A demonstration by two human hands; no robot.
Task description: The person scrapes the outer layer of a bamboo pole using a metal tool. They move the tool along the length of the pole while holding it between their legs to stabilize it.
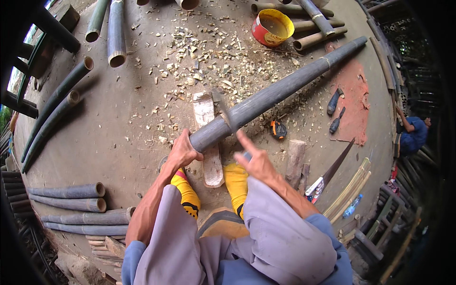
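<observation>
A long dark bamboo pole [282,95] slants from my lap area up to the far right. Its near end rests across a pale, chopped wooden block [204,109] between my feet. My left hand [183,151] is closed around that near end, thumb at the rim. My right hand [256,164] grips a knife [224,111] by its grey handle, index finger stretched toward the pole. The blade is blurred and lies against the pole's upper side; whether it cuts in, I cannot tell.
Wood chips [204,61] litter the ground ahead, near a red-yellow bucket [272,28]. A tape measure [278,129], a handsaw [327,175] and two dark-handled tools [335,102] lie right. Bamboo lengths [66,190] are stacked left. Another person [413,135] sits far right.
</observation>
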